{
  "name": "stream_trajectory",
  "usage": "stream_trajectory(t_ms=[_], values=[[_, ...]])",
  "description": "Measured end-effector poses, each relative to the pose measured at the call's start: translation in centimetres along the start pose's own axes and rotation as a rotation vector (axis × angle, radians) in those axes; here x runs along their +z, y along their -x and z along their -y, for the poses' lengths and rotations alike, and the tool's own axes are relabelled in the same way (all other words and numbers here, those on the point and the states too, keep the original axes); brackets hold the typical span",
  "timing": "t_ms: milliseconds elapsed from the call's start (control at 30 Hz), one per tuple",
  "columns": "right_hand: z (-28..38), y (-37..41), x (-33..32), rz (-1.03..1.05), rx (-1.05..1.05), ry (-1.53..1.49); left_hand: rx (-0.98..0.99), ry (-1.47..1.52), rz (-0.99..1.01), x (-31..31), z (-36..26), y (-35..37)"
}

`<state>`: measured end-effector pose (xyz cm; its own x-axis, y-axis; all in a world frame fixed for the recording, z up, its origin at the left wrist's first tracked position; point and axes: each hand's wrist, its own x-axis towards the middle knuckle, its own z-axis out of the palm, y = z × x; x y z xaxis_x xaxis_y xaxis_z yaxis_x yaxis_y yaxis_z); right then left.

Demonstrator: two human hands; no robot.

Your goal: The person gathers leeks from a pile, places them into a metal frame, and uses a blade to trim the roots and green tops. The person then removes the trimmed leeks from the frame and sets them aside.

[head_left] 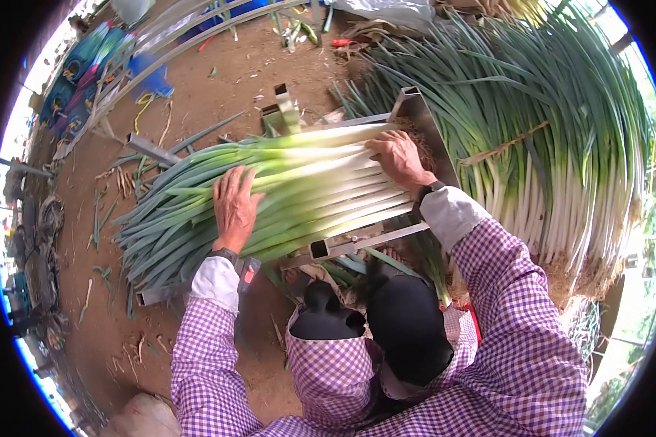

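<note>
A thick layer of long green onions point(306, 186) lies across a metal frame point(430, 135), with white stems to the right and green leaves to the left. My left hand point(235, 207) rests on the green part, fingers spread and laid on the leaves. On the white stems near the root end lies my right hand point(402, 159), its fingers extended and slightly bent over the upper stems. Neither hand is wrapped around a stem. The roots sit against the upright metal plate at the frame's right end, partly hidden by my right hand.
A large pile of long green onions point(532, 138), one bundle tied with a band point(506, 146), stands to the right. Metal rails point(153, 149) project at the left. Loose leaves and scraps litter the dirt floor point(197, 87). My knees are just below the frame.
</note>
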<state>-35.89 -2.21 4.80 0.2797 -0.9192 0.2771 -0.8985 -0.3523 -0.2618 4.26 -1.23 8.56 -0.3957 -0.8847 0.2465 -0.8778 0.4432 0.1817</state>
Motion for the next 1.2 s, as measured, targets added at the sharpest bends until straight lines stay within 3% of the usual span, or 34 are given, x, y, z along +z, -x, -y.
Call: stream_trajectory(t_ms=[100, 300, 400, 433, 533, 667, 800, 867, 933, 1033, 1200], values=[[1.3, -0.6, -1.0, -0.105, -0.022, 0.028, -0.054, 0.006, -0.011, 0.3, -0.3, -0.8], [-0.4, -3.5, -1.8, -0.324, -0.06, 0.084, 0.027, -0.018, -0.021, -0.5, -0.7, -2.0], [-2.7, -2.2, 1.1, -0.163, 0.088, -0.017, 0.031, -0.018, 0.006, -0.3, -0.6, -3.2], [-3.0, -2.1, 2.1, -0.115, 0.174, -0.206, 0.028, -0.015, 0.025, -0.2, -0.5, -3.6], [-3.5, -1.8, 3.0, -0.151, 0.185, -0.196, 0.056, -0.032, 0.051, 0.4, 0.0, -4.6], [-3.8, -2.7, -0.2, 0.184, 0.322, -0.268, 0.05, -0.018, 0.141, 1.1, 1.3, -6.0], [-3.4, -2.5, -1.6, 0.28, 0.133, -0.273, 0.05, -0.014, 0.182, 2.2, 2.1, -7.0], [0.6, -1.5, -3.1, 0.377, 0.098, -0.011, 0.04, -0.046, 0.166, 2.3, 1.8, -7.3], [2.7, 0.4, -1.5, 0.23, 0.142, 0.078, 0.016, -0.079, 0.174, 2.0, 1.0, -7.2], [2.4, 0.9, 0.9, 0.06, 0.182, -0.038, 0.012, -0.064, 0.23, 0.9, -0.1, -6.1], [1.0, 0.7, 3.8, -0.082, 0.143, -0.158, 0.092, -0.215, 0.095, 2.4, -1.0, -3.5]])
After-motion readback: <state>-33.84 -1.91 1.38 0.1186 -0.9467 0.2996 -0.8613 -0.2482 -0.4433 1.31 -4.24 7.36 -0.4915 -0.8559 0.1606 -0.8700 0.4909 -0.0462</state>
